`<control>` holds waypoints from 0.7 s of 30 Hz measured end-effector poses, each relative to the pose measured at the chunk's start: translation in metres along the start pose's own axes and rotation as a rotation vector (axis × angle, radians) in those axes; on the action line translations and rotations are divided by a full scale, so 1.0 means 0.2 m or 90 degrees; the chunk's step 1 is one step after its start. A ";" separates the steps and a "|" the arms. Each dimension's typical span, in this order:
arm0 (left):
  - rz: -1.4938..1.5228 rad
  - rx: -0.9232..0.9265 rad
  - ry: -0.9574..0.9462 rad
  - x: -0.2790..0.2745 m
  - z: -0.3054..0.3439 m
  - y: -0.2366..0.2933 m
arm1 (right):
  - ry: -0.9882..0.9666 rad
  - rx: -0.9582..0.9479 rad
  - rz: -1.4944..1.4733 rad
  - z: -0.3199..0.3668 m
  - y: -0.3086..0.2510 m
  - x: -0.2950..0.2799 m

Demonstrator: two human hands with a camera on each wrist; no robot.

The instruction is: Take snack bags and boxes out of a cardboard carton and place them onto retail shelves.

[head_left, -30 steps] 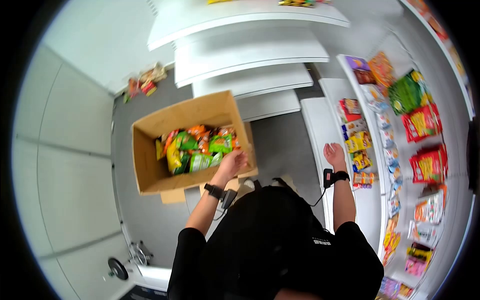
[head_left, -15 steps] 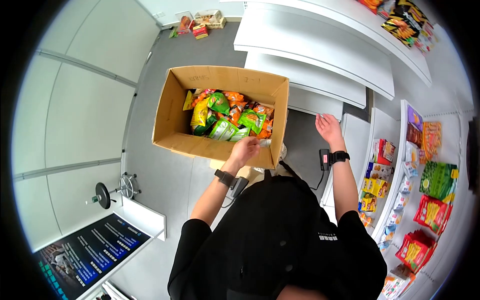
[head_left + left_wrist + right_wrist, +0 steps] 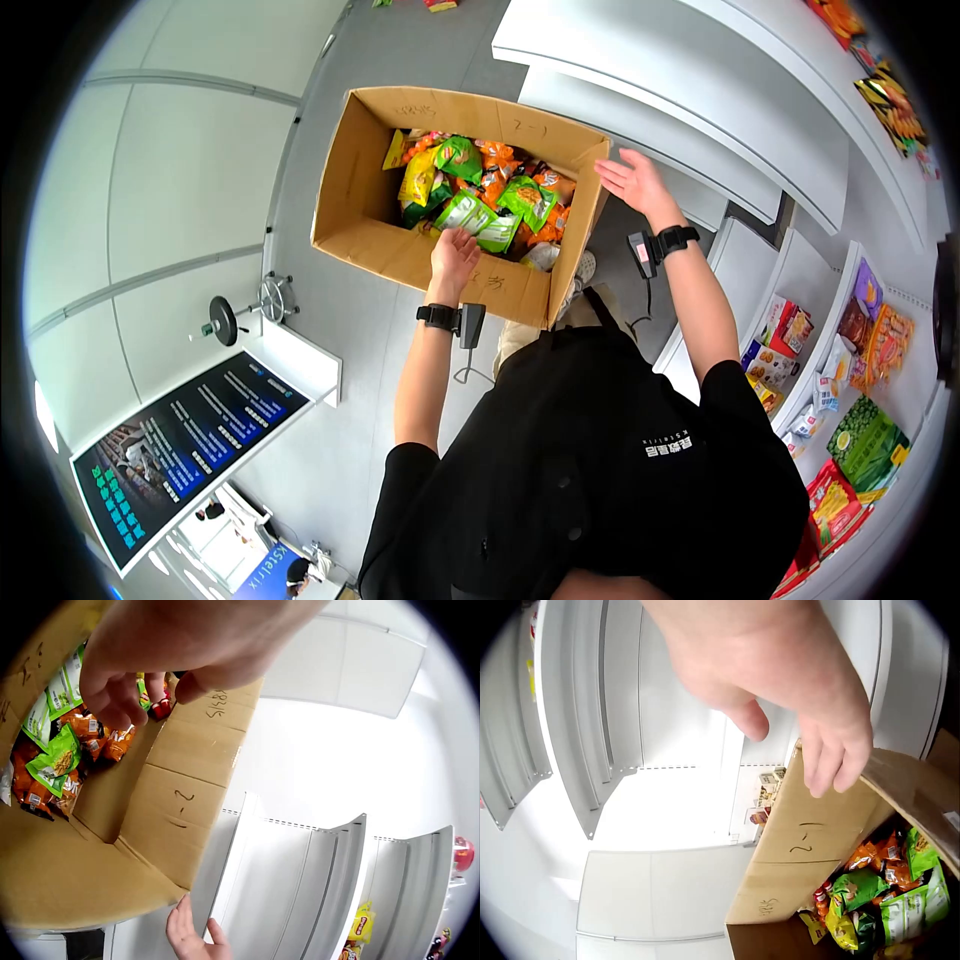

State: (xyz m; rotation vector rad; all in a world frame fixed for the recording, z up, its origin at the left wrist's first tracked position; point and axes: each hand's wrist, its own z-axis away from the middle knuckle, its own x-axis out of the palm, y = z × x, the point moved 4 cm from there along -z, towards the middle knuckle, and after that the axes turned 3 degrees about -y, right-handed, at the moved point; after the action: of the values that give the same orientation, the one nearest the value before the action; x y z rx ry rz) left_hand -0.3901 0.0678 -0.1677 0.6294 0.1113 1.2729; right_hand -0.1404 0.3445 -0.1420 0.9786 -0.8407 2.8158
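An open cardboard box is heaped with snack bags, among them a light-green bag, a green bag, a yellow bag and several orange bags. At the box's near wall is my left hand, its fingertips over the rim beside the light-green bag. Loosely bent fingers show on that left hand in its wrist view, holding nothing. My right hand reaches to the box's far right corner, fingers extended at the rim. Its wrist view shows the right hand overlapping the cardboard edge, thumb apart.
White shelves stand beyond the box, and stocked shelves with snack packs line the right side. A stool and a dark information board are at the left. Grey floor surrounds the box.
The head view has swung, with the box now slightly higher and farther right. My right hand has moved in from beside the box to its corner. The left hand has shifted leftward along the near wall.
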 end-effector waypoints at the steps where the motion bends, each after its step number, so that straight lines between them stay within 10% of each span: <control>1: 0.003 -0.005 0.006 -0.01 -0.01 -0.02 | 0.000 0.014 0.009 -0.03 0.01 0.02; 21: 0.110 -0.206 0.116 -0.41 -0.72 -0.22 | 0.045 0.131 0.159 -0.29 -0.05 0.08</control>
State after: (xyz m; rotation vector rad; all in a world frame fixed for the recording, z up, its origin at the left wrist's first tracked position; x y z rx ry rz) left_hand -0.4380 0.0406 -0.3300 0.2475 -0.0012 1.4766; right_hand -0.1846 0.3804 -0.1662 0.8427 -0.7237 3.1819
